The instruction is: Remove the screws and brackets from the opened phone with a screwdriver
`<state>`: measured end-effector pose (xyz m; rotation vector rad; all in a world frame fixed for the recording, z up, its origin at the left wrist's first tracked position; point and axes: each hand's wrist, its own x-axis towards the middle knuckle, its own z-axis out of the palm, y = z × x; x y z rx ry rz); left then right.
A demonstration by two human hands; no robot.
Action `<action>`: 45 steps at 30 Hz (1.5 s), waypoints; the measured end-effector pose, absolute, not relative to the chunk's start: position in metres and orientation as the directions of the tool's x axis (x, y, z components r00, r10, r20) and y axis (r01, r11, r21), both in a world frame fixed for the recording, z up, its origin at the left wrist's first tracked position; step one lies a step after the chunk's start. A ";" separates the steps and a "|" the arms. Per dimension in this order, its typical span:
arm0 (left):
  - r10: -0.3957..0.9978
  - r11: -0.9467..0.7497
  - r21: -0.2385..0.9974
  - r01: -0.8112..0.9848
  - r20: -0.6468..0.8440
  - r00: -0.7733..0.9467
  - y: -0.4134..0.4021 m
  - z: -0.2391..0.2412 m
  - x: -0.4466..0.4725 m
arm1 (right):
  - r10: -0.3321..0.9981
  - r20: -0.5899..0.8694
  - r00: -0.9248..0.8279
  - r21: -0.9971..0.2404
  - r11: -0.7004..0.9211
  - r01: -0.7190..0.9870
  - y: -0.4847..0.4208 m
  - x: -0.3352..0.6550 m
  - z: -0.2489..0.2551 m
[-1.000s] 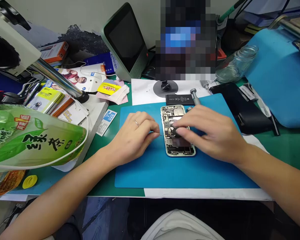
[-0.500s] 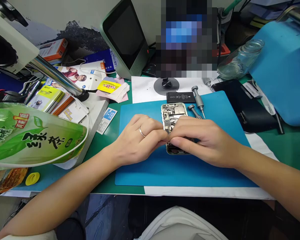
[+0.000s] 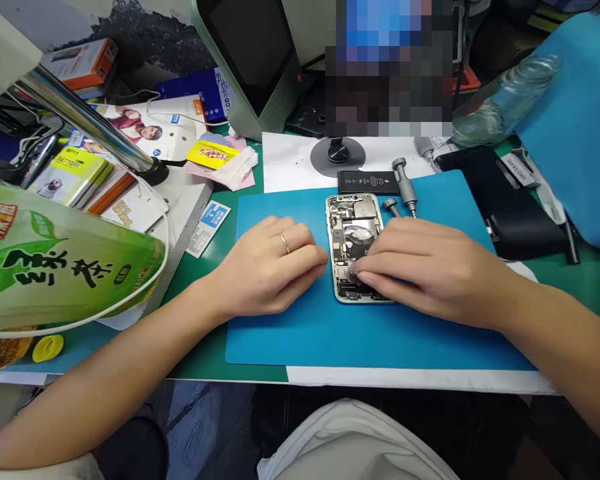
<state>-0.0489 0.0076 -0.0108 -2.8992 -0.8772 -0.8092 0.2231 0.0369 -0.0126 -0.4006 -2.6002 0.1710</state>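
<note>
An opened phone (image 3: pixel 351 230) with its inner boards bare lies on a blue work mat (image 3: pixel 370 333). My right hand (image 3: pixel 430 270) lies over the phone's lower right part, fingers pressed together and pinching at its inside; what they hold is too small to make out. My left hand (image 3: pixel 270 267), a ring on one finger, rests on the mat just left of the phone with its fingers curled under. A black battery (image 3: pixel 367 182) lies just beyond the phone.
Two grey screwdrivers (image 3: pixel 405 189) lie right of the phone's top. A tablet-like screen (image 3: pixel 245 60), a round stand base (image 3: pixel 337 155), a glass jar (image 3: pixel 505 100), a black phone panel (image 3: pixel 505 207), a green tea bag (image 3: pixel 55 267) and stacked boxes (image 3: pixel 80 177) crowd the desk.
My two hands, fingertips touching over the phone half a second ago, have parted: the left drew back left onto the mat, the right stays on the phone's lower part. The view tilted down.
</note>
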 end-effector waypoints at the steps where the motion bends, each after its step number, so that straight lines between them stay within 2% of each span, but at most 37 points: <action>1: 0.492 -0.862 0.138 0.488 0.458 0.740 0.008 -0.010 -0.050 | 0.285 0.452 -0.845 -0.153 0.958 0.242 0.036 0.223 -0.014; 5: 0.394 -0.919 0.150 0.365 0.409 0.823 0.008 -0.010 -0.052 | 0.208 0.432 -0.878 -0.011 0.974 0.225 0.030 0.220 -0.015; 9: 0.367 -0.929 0.194 0.314 0.382 0.848 0.007 -0.012 -0.054 | 0.185 0.391 -0.902 0.050 0.974 0.222 0.027 0.220 -0.012; 16: 0.355 -0.934 0.185 0.305 0.390 0.850 0.006 -0.011 -0.055 | 0.190 0.442 -0.877 0.053 0.970 0.237 0.024 0.218 -0.017; 30: 0.360 -0.932 0.176 0.316 0.373 0.855 0.005 -0.012 -0.056 | 0.175 0.453 -0.874 0.094 0.966 0.242 0.026 0.216 -0.019; 34: 0.357 -0.933 0.177 0.312 0.375 0.856 0.004 -0.011 -0.056 | 0.198 0.453 -0.869 0.051 0.968 0.247 0.029 0.217 -0.018; 41: 0.374 -0.927 0.170 0.336 0.320 0.870 0.004 -0.011 -0.056 | 0.382 0.455 -0.804 -0.183 0.924 0.335 0.039 0.228 -0.010; 45: 0.373 -0.926 0.173 0.335 0.299 0.878 0.005 -0.012 -0.055 | 0.366 0.411 -0.835 -0.237 0.927 0.290 0.040 0.227 -0.010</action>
